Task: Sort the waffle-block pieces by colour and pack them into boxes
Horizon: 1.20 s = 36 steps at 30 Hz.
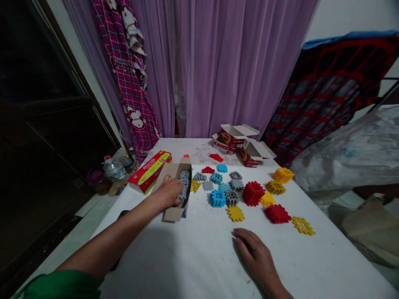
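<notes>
My left hand (170,192) reaches over the side of an open cardboard box (174,215), its fingers stretched onto a row of grey interlocking tiles (184,185) packed inside. The fingertips are partly hidden among these tiles. My right hand (254,253) rests on the white table, loosely curved with nothing in it. Just beyond it lie a flat yellow tile (236,214), a blue stack (217,198) beside a dark grey stack (231,198), and a red stack (253,193). Farther right are another red stack (277,213) and a yellow lattice tile (303,226).
A red and yellow box (151,171) lies left of the open box. Opened red boxes (229,139) stand at the table's back right. Yellow stacks (283,175) sit near the right edge. A dark object (122,214) lies partly under my left forearm. Purple curtains (218,70) hang behind.
</notes>
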Available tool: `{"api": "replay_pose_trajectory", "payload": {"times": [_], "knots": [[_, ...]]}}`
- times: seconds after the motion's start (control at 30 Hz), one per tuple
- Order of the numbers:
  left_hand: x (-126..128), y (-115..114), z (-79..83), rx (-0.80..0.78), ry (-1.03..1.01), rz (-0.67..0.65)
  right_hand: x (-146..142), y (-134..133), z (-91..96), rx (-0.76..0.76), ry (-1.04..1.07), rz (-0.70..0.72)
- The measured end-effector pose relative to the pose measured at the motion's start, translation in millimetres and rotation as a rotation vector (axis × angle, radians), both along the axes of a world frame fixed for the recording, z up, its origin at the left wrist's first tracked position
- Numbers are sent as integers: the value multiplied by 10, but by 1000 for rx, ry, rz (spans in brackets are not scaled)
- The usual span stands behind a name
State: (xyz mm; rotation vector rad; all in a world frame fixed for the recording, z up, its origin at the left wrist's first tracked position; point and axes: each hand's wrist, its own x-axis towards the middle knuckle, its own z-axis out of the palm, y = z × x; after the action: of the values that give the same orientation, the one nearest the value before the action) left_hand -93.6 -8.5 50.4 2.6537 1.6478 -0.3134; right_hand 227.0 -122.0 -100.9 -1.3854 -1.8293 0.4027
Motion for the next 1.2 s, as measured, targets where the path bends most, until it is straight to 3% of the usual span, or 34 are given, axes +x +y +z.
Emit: {"api": "replay_pose_trajectory", "payload": {"times": [0.23,0.47,0.7,0.87,1.0,1.2], "knots": [[74,113,-52,-2,62,-1,5,-1,-22,10,-9,8],[130,148,-107,-159,133,-89,0,-2,-19,16,2,5],[9,238,-57,-90,114,-55,-5,1,-6,2,13,2],[73,232,-149,-125,123,-74,-11,0,-9,6,21,-2],[64,218,-110,-183,128,-111,-4,-4,-12,10,13,-3],[29,167,-87,-102,60,-61,5,5,-17,1,7,2]]}}
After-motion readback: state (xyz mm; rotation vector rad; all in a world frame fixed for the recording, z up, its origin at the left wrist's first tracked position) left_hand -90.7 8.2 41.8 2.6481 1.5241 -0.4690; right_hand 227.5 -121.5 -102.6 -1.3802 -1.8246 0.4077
